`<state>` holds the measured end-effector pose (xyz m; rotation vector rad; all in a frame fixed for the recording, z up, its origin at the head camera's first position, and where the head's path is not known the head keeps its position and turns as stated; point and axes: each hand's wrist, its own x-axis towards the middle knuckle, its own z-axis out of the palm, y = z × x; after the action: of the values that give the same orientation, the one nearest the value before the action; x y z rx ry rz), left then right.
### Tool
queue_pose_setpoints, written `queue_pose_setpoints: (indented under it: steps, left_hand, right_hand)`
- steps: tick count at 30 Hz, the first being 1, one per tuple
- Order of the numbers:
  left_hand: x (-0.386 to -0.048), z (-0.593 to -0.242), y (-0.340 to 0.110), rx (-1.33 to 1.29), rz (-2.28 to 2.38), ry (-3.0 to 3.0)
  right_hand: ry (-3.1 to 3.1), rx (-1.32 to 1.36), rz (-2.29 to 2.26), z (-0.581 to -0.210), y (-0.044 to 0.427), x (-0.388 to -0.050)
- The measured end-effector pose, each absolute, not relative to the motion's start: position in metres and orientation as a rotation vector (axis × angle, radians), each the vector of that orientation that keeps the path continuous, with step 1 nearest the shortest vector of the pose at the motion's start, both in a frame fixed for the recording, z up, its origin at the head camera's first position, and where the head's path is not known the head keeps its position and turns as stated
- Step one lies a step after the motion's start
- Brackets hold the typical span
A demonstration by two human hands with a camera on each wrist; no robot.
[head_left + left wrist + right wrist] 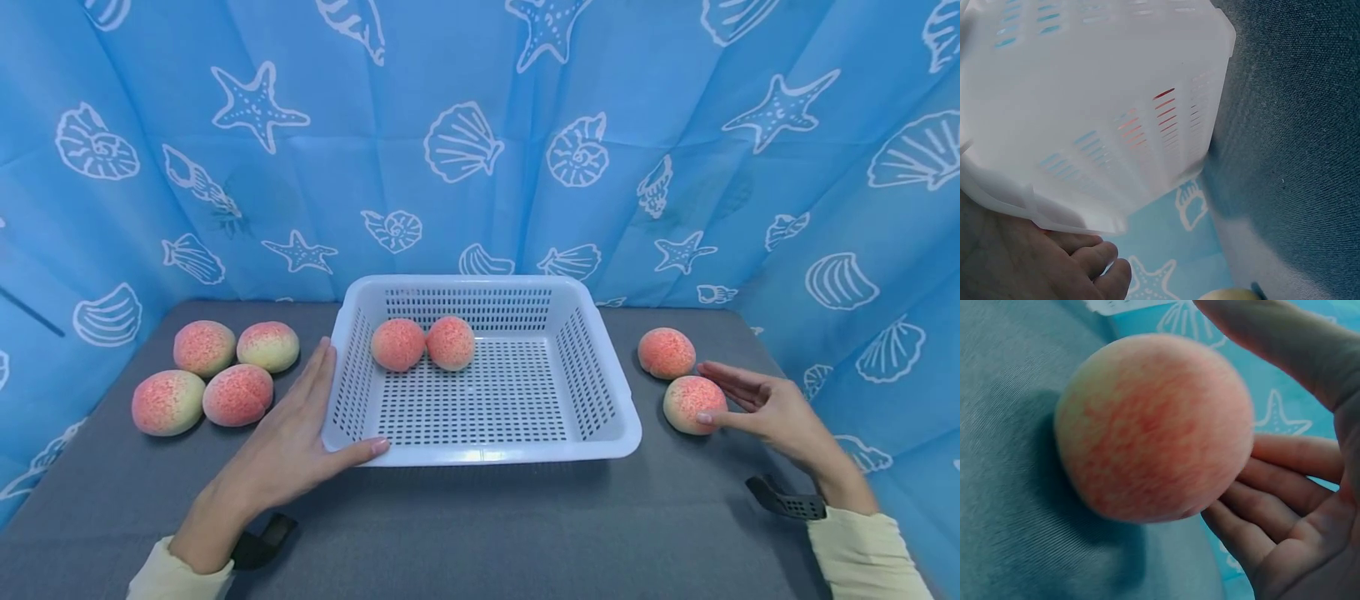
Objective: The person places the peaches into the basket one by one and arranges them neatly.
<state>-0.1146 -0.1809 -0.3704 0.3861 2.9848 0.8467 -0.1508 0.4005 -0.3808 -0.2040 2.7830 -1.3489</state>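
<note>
A white plastic basket (480, 454) stands mid-table with two pink peaches (398, 344) in its left part. My left hand (288, 450) rests against its near left corner, fingers straight along the outer left side and thumb on the front rim. In the left wrist view the fingers (1094, 256) lie at the rim of the slotted basket wall (1079, 119). My right hand (772, 412) is around a pink-and-cream peach (692, 406) on the table, thumb on its near side, fingers extended behind it. In the right wrist view this peach (1154, 428) sits before the spread fingers (1297, 494).
Another peach (667, 352) lies just behind the one at my right hand. Several peaches (238, 395) are grouped on the table left of the basket. A blue curtain (480, 217) with shell and starfish prints hangs behind the grey tablecloth (510, 533) and on both sides.
</note>
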Motion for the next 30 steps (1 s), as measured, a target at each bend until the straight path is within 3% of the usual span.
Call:
queue_pose_setpoints:
  steps: [21,30]
  left_hand:
    - [-0.114,-0.370,-0.182,0.389,0.838,2.987]
    - [-0.114,-0.369,-0.181,0.402,0.842,2.987]
  right_hand:
    - [2.756,-0.143,-1.247,-0.403,0.411,-0.155]
    - [2.760,-0.204,-1.471,-0.396,0.417,-0.151]
